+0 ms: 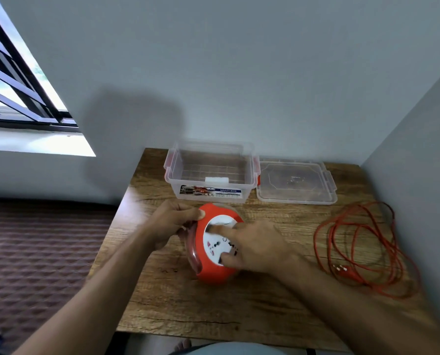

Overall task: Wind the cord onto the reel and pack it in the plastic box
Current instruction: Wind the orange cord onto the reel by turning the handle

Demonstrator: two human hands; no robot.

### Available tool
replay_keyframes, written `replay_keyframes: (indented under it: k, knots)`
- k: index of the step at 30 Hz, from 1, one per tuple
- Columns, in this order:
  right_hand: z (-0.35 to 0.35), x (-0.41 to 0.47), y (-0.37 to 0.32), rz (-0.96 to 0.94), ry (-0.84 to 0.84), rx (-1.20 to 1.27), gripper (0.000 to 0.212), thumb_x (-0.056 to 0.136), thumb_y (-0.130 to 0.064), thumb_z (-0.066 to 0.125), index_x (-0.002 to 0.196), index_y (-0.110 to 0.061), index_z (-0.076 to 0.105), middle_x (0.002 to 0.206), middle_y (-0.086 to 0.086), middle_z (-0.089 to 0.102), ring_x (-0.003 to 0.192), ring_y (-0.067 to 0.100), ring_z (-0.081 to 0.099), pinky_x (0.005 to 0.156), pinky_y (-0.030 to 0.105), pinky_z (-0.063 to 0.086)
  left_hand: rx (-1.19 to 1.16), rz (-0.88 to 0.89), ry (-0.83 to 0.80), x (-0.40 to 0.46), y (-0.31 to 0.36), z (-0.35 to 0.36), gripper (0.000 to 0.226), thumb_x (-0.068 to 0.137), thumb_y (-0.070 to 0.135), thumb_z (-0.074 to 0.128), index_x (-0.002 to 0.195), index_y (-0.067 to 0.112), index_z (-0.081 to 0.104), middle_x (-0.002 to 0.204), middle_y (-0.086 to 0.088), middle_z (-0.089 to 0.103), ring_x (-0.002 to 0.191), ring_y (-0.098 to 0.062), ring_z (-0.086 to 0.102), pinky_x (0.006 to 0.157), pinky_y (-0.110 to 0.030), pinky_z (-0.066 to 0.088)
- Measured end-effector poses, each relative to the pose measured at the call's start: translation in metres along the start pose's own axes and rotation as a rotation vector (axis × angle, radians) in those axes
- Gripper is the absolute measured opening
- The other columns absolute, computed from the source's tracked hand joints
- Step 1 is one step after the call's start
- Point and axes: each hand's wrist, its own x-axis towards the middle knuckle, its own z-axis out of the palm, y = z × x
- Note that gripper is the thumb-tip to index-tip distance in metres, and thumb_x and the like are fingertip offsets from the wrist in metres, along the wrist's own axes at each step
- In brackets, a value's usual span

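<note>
between the two hands sits the reel [215, 245], a round red thing with a white face full of plug holes, tipped up on its edge on the wooden table [188, 303]. the left hand [171, 222] is curled around the reel's left rim, thumb pressed on the red top and fingers tucked behind it. the right hand [256, 245] lies on the white face with its fingers spread, one fingertip near the top of the face and the thumb near the bottom. it is pressing, not pinching.

past the right hand, well off to its right side, the cord [362, 249] lies in loose red loops on the table, with its plug end near the front of the pile. no loop touches either hand.

beyond the hands, near the wall, stands the plastic box [210, 172], clear and open. just beside it, on the right hand's side, the lid [295, 181] lies flat.

off past the left hand is a brown bumpy mattress [39, 252].
</note>
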Motion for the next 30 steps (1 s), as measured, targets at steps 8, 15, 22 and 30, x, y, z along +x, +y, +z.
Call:
replay_keyframes:
  k: [8, 15, 22, 30]
  knots:
    - [0.011, 0.011, -0.024, 0.883, 0.238, 1.074, 0.060, 0.084, -0.049, 0.073, 0.133, -0.028, 0.046, 0.108, 0.001, 0.069, 0.071, 0.020, 0.071, 0.044, 0.027, 0.054, -0.235, 0.088, 0.061, -0.017, -0.018, 0.022, 0.026, 0.088, 0.015, 0.072, 0.114, 0.013, 0.077, 0.109, -0.009, 0.080, 0.098, -0.029, 0.078, 0.075, -0.043, 0.064]
    - [0.001, -0.005, -0.025, 0.692, -0.022, 0.793, 0.046, 0.098, -0.033, 0.057, 0.141, -0.022, 0.045, 0.108, 0.008, 0.073, 0.065, 0.013, 0.072, 0.055, 0.022, 0.051, -0.157, 0.021, 0.161, -0.017, -0.027, 0.019, 0.017, 0.092, 0.012, 0.068, 0.083, 0.014, 0.082, 0.077, -0.009, 0.079, 0.066, -0.026, 0.072, 0.050, -0.029, 0.055]
    - [-0.019, -0.016, 0.010, -0.264, -0.205, -0.100, 0.066, 0.098, -0.019, 0.053, 0.149, -0.047, 0.021, 0.163, 0.010, 0.016, 0.093, 0.031, 0.065, 0.060, 0.036, 0.053, -0.084, -0.037, 0.122, -0.009, -0.018, 0.005, 0.037, 0.093, 0.016, 0.066, 0.056, 0.017, 0.070, 0.069, -0.008, 0.071, 0.068, -0.025, 0.066, 0.058, -0.030, 0.052]
    - [-0.019, -0.007, 0.015, -0.587, -0.139, -0.220, 0.070, 0.092, -0.021, 0.067, 0.147, -0.043, 0.030, 0.154, 0.018, 0.025, 0.078, 0.031, 0.067, 0.046, 0.031, 0.049, 0.047, -0.032, -0.079, 0.001, 0.005, -0.004, 0.060, 0.074, 0.031, 0.076, 0.096, -0.023, 0.060, 0.093, -0.034, 0.071, 0.084, -0.037, 0.067, 0.077, -0.045, 0.053]
